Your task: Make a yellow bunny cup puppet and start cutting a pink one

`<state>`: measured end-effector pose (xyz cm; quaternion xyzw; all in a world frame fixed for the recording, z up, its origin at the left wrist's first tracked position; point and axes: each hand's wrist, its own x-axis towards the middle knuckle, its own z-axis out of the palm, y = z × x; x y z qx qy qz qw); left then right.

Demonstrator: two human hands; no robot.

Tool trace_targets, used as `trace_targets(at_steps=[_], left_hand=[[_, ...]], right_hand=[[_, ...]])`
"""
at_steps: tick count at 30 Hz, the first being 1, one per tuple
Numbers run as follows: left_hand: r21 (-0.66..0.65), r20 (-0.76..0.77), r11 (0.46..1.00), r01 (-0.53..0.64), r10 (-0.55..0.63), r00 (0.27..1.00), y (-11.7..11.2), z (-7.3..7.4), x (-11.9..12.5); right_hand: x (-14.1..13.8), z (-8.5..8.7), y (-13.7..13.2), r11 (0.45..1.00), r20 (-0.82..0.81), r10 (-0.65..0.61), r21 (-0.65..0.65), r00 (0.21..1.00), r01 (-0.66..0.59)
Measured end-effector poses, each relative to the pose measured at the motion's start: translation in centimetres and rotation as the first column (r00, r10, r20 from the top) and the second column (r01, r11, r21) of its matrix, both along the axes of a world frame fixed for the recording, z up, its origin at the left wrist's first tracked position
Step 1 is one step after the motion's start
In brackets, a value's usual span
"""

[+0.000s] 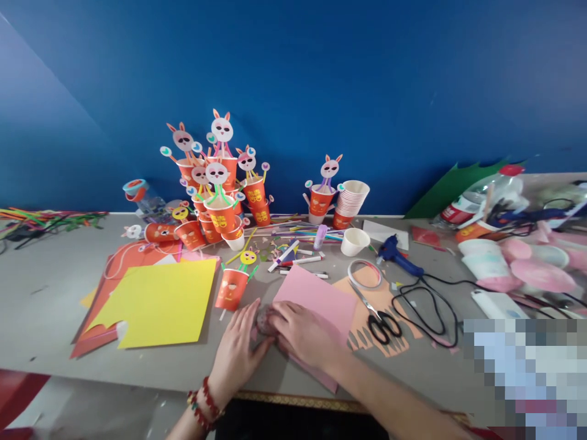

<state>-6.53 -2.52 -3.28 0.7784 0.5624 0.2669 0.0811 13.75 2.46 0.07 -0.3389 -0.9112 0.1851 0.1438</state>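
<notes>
Near the table's front edge, my left hand [238, 342] lies with its fingers stretched out flat, thumb and index finger on either side of a small round greyish thing [263, 319]. My right hand [300, 333] has its fingers curled over the right side of that round thing; its exact kind is too blurred to tell. Under my right hand lies a pink sheet of paper [321, 299]. Just beyond my left hand stands an orange paper cup [232, 289] with a yellow bunny face [248, 258] above it.
Several bunny-decorated cups [220, 214] stand at the back left. A yellow sheet [160, 305] lies at left. To the right are scissors [376, 318], a roll of tape [365, 274], a blue glue gun [401, 256] with its cord, markers [300, 261] and stacked cups [352, 201].
</notes>
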Motion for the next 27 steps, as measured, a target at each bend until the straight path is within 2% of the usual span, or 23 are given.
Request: trace_targets(at_steps=[4,8,27], left_hand=[[-0.004,0.002,1.000,0.006,-0.006,1.000,0.4,-0.4,0.0],[-0.050,0.034,0.999,0.001,0.001,0.999,0.3,-0.2,0.2],[-0.098,0.038,0.995,-0.001,0.005,0.999,-0.1,-0.9,-0.4]], right_hand=[[0.6,-1.3,0.1,0.992,-0.122,-0.074,-0.112,0.990,0.061],[1.0,-1.8,0.5,0.983,-0.189,-0.081,-0.178,0.979,0.047],[0.9,-1.0,1.2,0.977,-0.178,-0.056,-0.212,0.982,0.017]])
